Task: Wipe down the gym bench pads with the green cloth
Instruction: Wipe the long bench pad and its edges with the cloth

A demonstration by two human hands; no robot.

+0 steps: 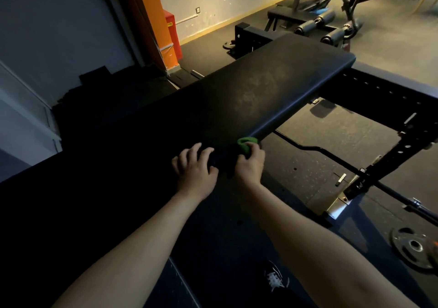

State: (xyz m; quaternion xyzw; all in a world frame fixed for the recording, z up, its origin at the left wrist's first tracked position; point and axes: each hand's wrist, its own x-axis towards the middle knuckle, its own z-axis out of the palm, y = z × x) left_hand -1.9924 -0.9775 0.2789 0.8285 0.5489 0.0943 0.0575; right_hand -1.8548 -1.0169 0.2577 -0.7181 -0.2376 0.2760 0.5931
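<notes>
A long black bench pad (258, 87) runs from the lower middle to the upper right; its near part lies in deep shadow. My right hand (248, 165) grips a bunched green cloth (246, 144) at the pad's near right edge. Only a small part of the cloth shows above my fingers. My left hand (195, 167) rests on the dark near end of the pad, fingers spread and slightly bent, just left of my right hand.
A black steel rack frame (388, 108) with holes stands to the right. A barbell (331, 158) runs under the pad, and a weight plate (414, 246) lies on the floor at lower right. Another bench (286, 15) and roller pads (315, 23) are behind. An orange panel (151, 11) leans at the wall.
</notes>
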